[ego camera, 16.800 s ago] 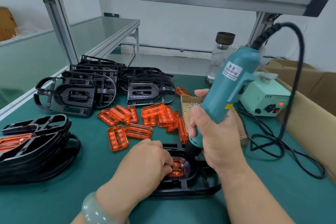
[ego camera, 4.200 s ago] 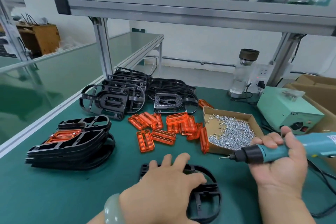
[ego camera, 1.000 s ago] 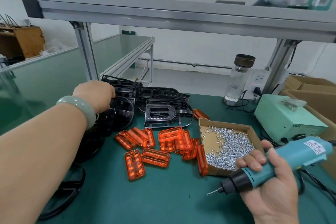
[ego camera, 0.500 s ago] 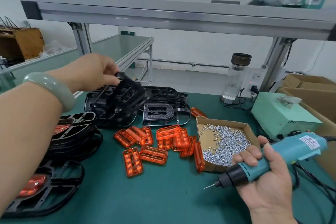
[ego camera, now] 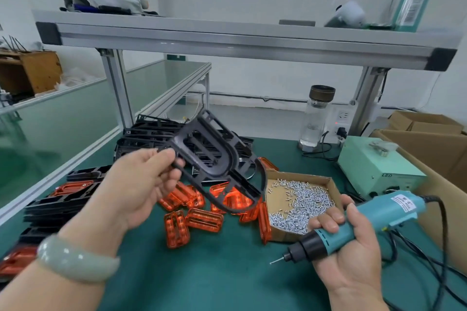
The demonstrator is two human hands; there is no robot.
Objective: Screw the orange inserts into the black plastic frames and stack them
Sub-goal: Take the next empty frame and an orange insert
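My left hand (ego camera: pixel 141 184) pinches a black plastic frame (ego camera: pixel 217 159) by one corner and holds it tilted in the air above the table. Several loose orange inserts (ego camera: pixel 199 217) lie on the green mat under it. My right hand (ego camera: pixel 346 250) grips a teal electric screwdriver (ego camera: pixel 353 225), its bit pointing left and down, just above the mat. A pile of empty black frames (ego camera: pixel 151 139) sits at the back. At the left edge is a stack of finished frames with orange inserts (ego camera: pixel 63 197).
A cardboard tray of small silver screws (ego camera: pixel 298 199) sits right of the inserts. A pale green power box (ego camera: pixel 376 169) and a glass bottle (ego camera: pixel 316 116) stand behind it. Cardboard boxes (ego camera: pixel 429 144) line the right side. The screwdriver's black cable (ego camera: pixel 439 242) trails at right. An aluminium shelf beam (ego camera: pixel 227 40) spans overhead.
My left hand has carried the black frame from the back pile rightward and nearer, to above the orange inserts. My right hand with the screwdriver has stayed in about the same place.
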